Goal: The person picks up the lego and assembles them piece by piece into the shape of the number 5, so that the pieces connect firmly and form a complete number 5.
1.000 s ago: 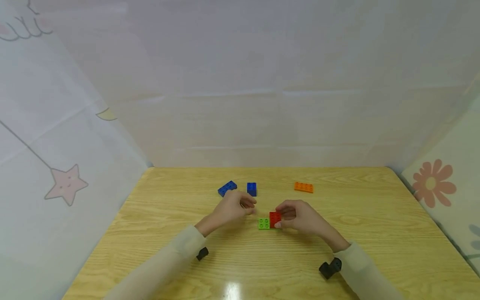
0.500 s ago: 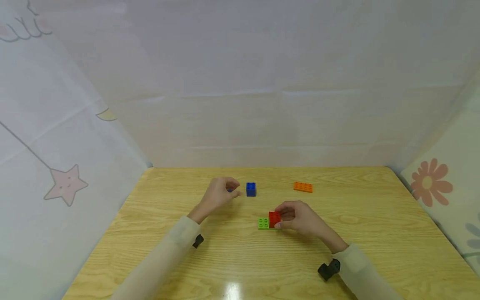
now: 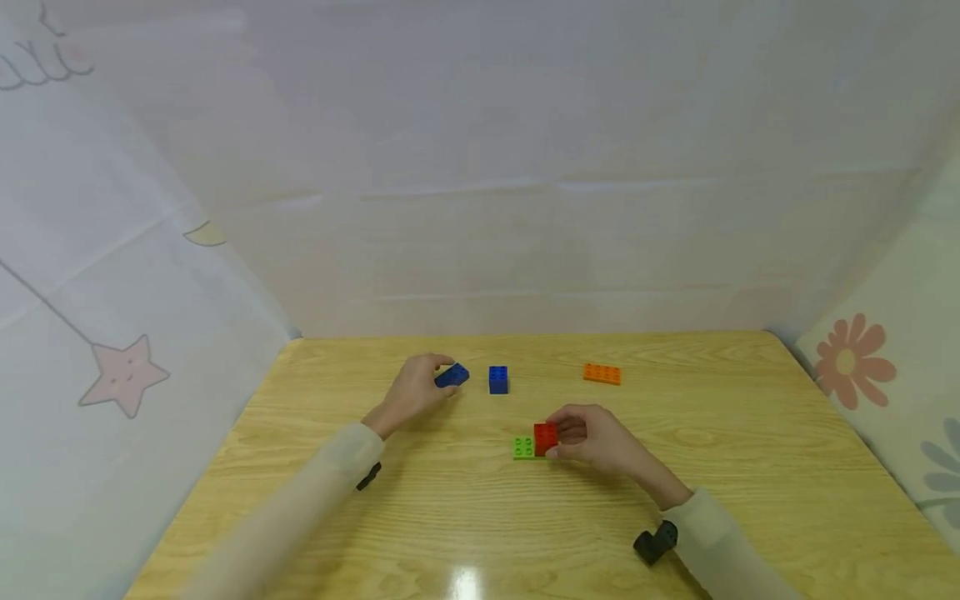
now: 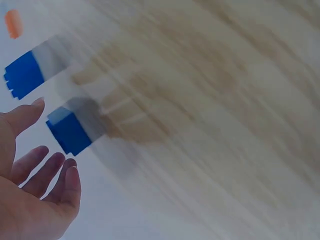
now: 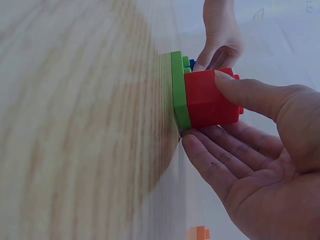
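Observation:
A red brick (image 3: 546, 438) sits on the right part of a green plate (image 3: 523, 448) at the table's middle. My right hand (image 3: 559, 438) pinches the red brick (image 5: 207, 97), thumb on one side and fingers along the other, beside the green plate (image 5: 178, 90). My left hand (image 3: 438, 379) is further back and to the left, at a tilted blue brick (image 3: 453, 375). In the left wrist view the left hand (image 4: 52, 142) is spread open, with that blue brick (image 4: 70, 131) between thumb and fingers; no grip shows.
A square blue brick (image 3: 498, 379) stands just right of the tilted one. An orange brick (image 3: 602, 374) lies at the back right. The wooden table (image 3: 480, 533) is enclosed by white cloth walls on three sides. Black wrist cameras (image 3: 651, 542) hang under both sleeves.
My left hand moved from beside the green plate back and to the left, up to the tilted blue brick. My right hand stayed on the red brick.

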A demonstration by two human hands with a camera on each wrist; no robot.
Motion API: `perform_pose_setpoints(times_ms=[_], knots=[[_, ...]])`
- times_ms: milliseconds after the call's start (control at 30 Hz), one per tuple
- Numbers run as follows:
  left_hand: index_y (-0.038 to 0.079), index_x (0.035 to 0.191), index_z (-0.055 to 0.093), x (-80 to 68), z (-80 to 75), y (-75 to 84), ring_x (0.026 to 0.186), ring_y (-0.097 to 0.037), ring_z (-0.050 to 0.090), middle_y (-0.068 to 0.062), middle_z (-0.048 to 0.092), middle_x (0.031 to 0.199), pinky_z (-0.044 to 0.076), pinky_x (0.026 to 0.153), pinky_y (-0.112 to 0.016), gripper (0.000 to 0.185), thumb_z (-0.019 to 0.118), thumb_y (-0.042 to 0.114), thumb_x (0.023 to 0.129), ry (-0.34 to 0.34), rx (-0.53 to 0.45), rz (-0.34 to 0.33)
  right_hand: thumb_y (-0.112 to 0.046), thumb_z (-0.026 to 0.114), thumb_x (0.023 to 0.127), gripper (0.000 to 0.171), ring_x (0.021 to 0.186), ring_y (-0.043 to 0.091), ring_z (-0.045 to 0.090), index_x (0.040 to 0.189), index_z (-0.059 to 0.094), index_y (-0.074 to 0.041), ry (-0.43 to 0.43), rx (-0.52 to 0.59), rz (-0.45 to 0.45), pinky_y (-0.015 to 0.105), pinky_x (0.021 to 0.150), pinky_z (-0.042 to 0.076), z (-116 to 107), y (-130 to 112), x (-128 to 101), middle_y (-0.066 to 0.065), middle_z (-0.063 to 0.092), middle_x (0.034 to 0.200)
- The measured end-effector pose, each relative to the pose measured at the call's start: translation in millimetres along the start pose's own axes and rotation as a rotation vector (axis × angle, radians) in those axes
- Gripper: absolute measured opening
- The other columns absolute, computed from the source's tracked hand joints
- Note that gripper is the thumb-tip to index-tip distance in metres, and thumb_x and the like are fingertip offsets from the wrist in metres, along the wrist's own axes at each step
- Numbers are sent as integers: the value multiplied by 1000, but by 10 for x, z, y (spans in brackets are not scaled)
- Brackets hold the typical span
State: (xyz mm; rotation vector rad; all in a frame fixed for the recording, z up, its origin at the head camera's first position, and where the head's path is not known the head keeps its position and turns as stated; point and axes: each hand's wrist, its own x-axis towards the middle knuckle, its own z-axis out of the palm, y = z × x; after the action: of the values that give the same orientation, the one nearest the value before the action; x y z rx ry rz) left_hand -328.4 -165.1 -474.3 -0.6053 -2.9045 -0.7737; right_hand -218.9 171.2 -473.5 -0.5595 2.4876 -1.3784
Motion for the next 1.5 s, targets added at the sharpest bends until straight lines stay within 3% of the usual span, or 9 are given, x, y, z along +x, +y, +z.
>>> perform_pose_setpoints(times_ms=[200, 467, 600, 733, 900, 1300, 1500], knots=[[2, 140, 66, 25, 15, -113, 134, -38, 60, -17, 69, 140, 55, 107, -53, 57, 84, 26, 92, -21, 97, 36, -23, 80, 95, 39, 116, 27, 72, 130, 69, -7, -11, 10, -10, 39, 98, 61, 12, 16, 4, 10, 74, 126], [-1, 143, 62, 75, 7, -181, 132, -37, 62, -18, 67, 142, 56, 107, -51, 65, 81, 36, 94, -58, 113, -7, -23, 80, 95, 38, 116, 27, 72, 128, 70, -7, -5, 12, 1, 39, 98, 61, 0, -4, 14, 9, 74, 125], [-1, 142, 64, 91, 17, -181, 115, -29, 72, -18, 71, 135, 61, 95, -45, 63, 80, 38, 95, -64, 103, -11, -23, 81, 94, 39, 115, 27, 73, 128, 70, -7, -2, 12, 9, 41, 98, 61, -6, -16, 20, 9, 74, 124], [-2, 139, 65, 66, 31, -169, 107, -26, 73, -19, 74, 129, 62, 91, -45, 60, 79, 37, 96, -65, 86, -26, -23, 82, 93, 39, 115, 27, 72, 127, 70, -7, -3, 21, 23, 43, 99, 61, -1, -7, 25, 9, 75, 124], [-1, 138, 67, 33, 42, -160, 114, -31, 73, -19, 73, 129, 61, 95, -49, 56, 78, 35, 96, -60, 54, -41, -23, 83, 93, 40, 115, 26, 73, 127, 70, -7, -6, 20, 27, 44, 100, 61, -2, 4, 23, 8, 75, 124], [1, 128, 73, 80, 63, -130, 106, -25, 72, -16, 76, 124, 61, 91, -45, 44, 78, 32, 97, -62, 45, -58, -23, 82, 93, 40, 115, 27, 72, 127, 69, -6, 1, 9, 18, 44, 99, 61, -31, 3, 16, 9, 74, 125], [1, 127, 73, 21, 70, -112, 114, -29, 72, -15, 75, 126, 60, 96, -48, 43, 80, 30, 95, -69, -68, -74, -24, 83, 93, 39, 114, 26, 73, 126, 70, -7, -10, 10, 13, 42, 98, 61, -23, 49, 18, 8, 75, 123]])
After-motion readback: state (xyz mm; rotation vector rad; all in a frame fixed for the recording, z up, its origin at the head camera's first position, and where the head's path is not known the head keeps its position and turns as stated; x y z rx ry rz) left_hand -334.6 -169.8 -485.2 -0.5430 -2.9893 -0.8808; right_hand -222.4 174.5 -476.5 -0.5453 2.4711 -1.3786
